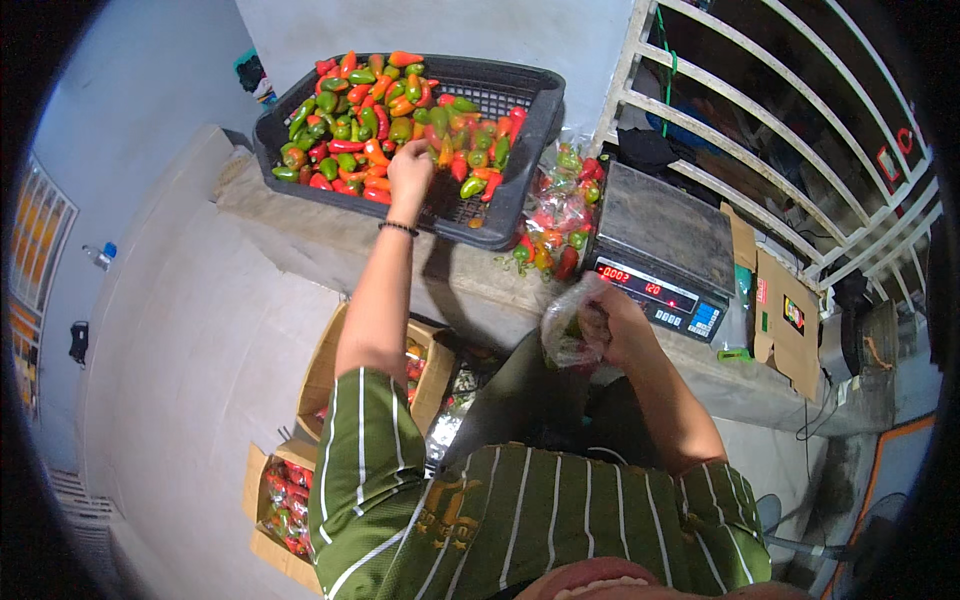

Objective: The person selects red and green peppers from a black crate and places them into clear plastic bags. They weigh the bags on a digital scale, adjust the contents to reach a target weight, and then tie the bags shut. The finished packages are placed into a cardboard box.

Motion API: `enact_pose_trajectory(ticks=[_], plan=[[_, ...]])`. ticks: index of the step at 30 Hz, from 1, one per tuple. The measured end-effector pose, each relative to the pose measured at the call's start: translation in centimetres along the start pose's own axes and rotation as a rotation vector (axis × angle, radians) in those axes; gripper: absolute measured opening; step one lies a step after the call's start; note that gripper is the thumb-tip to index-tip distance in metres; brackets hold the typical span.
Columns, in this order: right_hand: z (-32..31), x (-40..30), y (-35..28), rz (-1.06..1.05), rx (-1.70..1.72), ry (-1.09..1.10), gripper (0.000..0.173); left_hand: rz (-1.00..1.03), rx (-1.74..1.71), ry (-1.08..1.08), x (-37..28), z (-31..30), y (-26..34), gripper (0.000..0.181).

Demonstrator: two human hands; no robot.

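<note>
My left hand (412, 169) reaches into a black plastic crate (544, 86) heaped with red, orange and green peppers (345, 124). Its fingers curl down among the peppers, and whether they grip one is hidden. In front of the scale, my right hand (619, 319) holds a clear plastic bag (562, 322) by its upper part. Something greenish shows dimly through the film. Between the crate and the scale lie filled clear bags of peppers (555, 217). The digital scale (660, 217) has a dark flat platform and a lit red display.
Crate and scale stand on a concrete ledge (480, 277). On the floor to my left are an open cardboard box (322, 375) and another box (259, 480) holding bagged peppers. Flattened cardboard (787, 322) lies right of the scale, near a white metal grille (742, 105).
</note>
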State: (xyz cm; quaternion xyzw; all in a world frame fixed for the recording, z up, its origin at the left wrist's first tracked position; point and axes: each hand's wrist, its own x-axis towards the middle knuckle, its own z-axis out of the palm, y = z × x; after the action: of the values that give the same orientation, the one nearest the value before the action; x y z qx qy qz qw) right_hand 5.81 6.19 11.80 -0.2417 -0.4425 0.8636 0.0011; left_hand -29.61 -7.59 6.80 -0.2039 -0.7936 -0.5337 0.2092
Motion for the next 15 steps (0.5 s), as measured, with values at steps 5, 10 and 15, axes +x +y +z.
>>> enact_pose_trajectory(ticks=[5,10,15], plan=[[-2.9,-1.8,0.3,-0.078,0.229,0.049,0.023,-0.072,0.865,-0.519,-0.6,4.6,-3.3,0.038],[-4.8,-2.7,0.4,-0.167,0.308,0.205,0.020,-0.138,0.625,-0.418,0.4,5.3,-4.7,0.036],[-4.8,-3.5,-3.5,-0.241,0.306,0.510,0.023,0.423,0.126,0.266,-2.1,2.5,7.0,0.038]])
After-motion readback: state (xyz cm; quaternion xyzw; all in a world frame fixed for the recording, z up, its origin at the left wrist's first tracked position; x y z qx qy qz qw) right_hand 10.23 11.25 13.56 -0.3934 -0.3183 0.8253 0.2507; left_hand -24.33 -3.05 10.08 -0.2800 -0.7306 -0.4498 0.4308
